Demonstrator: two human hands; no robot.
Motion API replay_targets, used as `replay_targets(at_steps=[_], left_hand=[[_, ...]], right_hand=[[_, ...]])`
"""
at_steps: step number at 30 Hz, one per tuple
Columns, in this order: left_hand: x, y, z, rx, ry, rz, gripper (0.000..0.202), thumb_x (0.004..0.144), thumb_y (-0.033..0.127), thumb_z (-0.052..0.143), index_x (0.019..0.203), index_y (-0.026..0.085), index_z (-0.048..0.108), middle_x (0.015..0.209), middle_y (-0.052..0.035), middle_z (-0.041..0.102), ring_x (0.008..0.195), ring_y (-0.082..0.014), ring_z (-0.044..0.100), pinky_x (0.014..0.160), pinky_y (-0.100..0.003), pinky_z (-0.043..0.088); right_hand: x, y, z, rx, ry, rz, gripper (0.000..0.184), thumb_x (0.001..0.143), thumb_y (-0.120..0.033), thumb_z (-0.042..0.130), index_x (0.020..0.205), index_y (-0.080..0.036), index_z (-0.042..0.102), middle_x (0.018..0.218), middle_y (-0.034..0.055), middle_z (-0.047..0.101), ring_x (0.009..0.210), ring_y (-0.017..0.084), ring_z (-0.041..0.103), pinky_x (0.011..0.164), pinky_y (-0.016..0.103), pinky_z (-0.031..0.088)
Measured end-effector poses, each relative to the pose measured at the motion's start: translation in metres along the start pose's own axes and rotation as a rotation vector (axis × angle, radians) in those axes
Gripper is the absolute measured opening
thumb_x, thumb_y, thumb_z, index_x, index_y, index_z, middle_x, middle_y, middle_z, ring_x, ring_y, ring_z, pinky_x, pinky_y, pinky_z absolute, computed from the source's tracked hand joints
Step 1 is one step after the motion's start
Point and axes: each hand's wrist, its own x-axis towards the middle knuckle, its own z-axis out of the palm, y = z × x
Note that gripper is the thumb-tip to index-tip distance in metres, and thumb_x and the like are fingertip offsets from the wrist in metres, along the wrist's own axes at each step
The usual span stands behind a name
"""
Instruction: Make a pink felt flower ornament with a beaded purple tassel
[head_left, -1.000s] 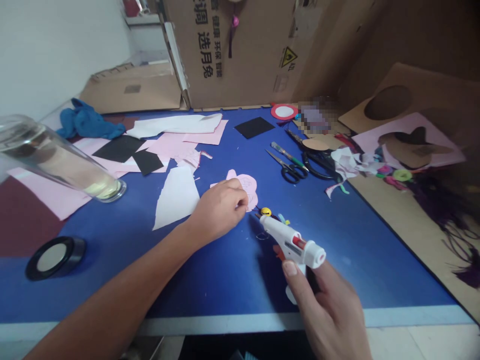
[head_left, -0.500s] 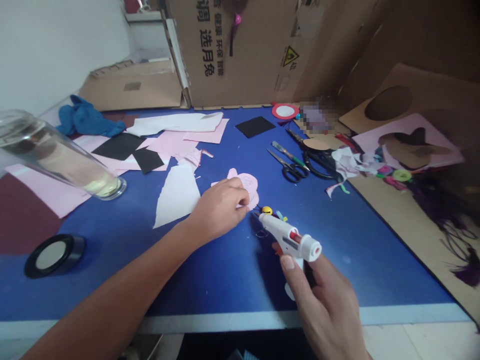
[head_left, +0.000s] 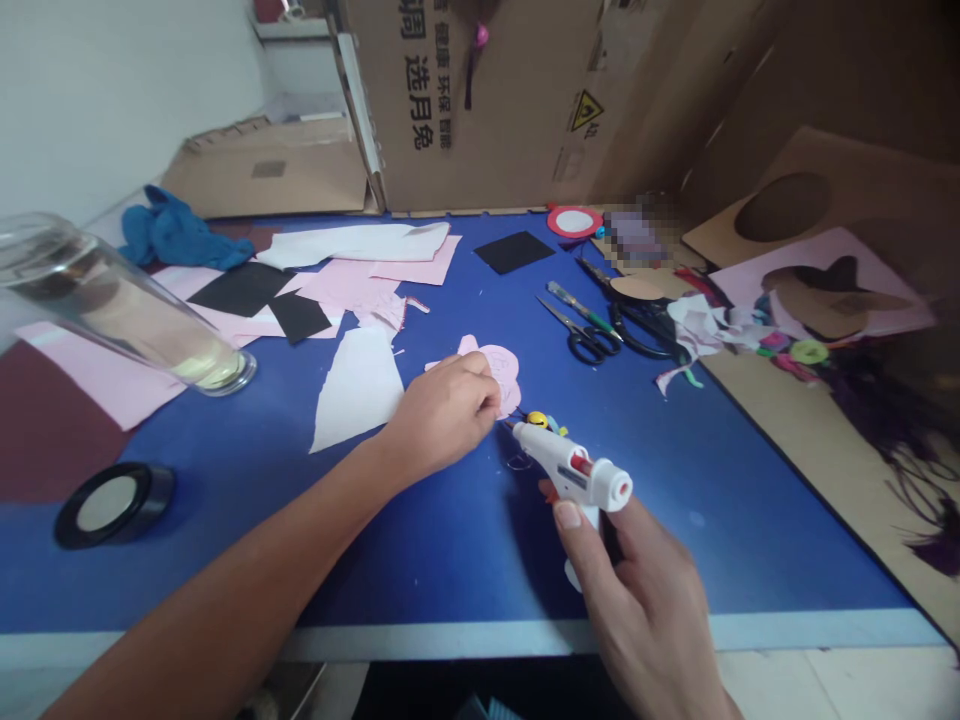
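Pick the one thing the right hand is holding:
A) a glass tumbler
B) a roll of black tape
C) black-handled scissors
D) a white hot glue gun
D: the right hand wraps around the grip of a white hot glue gun, its tip pointing left.

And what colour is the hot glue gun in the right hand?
The hot glue gun is white with a small red part; the head view shows it well.

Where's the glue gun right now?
In the head view, the white hot glue gun is in the right hand, its nozzle beside the pink cutout.
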Motion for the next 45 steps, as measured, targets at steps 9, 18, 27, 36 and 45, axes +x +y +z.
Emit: replay_targets(at_steps=[9,18,27,36,45], left_hand=[[0.001,-0.003,0.000,-0.029,-0.004,0.035,0.029,0.097,0.010,0.057,0.077,0.021,0.074,0.101,-0.0064,0.070,0.100,-0.0236,0.067,0.092,-0.038,0.053],[0.002,-0.005,0.000,-0.012,-0.008,0.047,0.024,0.097,0.012,0.060,0.083,0.021,0.078,0.105,-0.0064,0.073,0.099,-0.0235,0.067,0.088,-0.038,0.052],[0.001,-0.003,-0.001,0.010,-0.014,0.052,0.027,0.098,0.011,0.058,0.081,0.019,0.078,0.101,-0.0065,0.071,0.095,-0.0221,0.065,0.079,-0.035,0.047],[0.001,-0.006,0.002,-0.002,0.000,0.070,0.027,0.098,0.011,0.059,0.083,0.019,0.080,0.105,-0.0070,0.073,0.097,-0.0224,0.068,0.083,-0.036,0.049],[0.002,-0.013,0.002,-0.134,0.008,0.073,0.025,0.091,0.004,0.060,0.079,0.019,0.076,0.104,-0.0050,0.075,0.094,-0.0202,0.069,0.083,-0.034,0.049]], right_hand=[[0.007,-0.007,0.003,-0.025,-0.001,0.001,0.035,0.110,-0.047,0.060,0.127,-0.023,0.080,0.096,0.0034,0.083,0.068,0.018,0.064,0.060,0.029,0.052],[0.012,-0.014,0.002,-0.056,-0.024,-0.005,0.035,0.111,-0.048,0.058,0.116,-0.021,0.079,0.077,-0.0004,0.073,0.059,0.016,0.055,0.053,0.028,0.045],[0.013,-0.015,0.002,-0.093,-0.041,0.008,0.033,0.110,-0.050,0.059,0.112,-0.022,0.076,0.069,-0.0034,0.065,0.059,0.016,0.053,0.054,0.028,0.045],[0.016,-0.019,0.002,-0.130,-0.038,-0.014,0.034,0.111,-0.050,0.059,0.108,-0.020,0.076,0.066,-0.0034,0.064,0.055,0.015,0.051,0.051,0.028,0.042],[0.015,-0.021,0.001,-0.158,-0.036,0.010,0.034,0.109,-0.052,0.061,0.108,-0.021,0.077,0.060,-0.0069,0.051,0.053,0.014,0.045,0.048,0.027,0.035]])
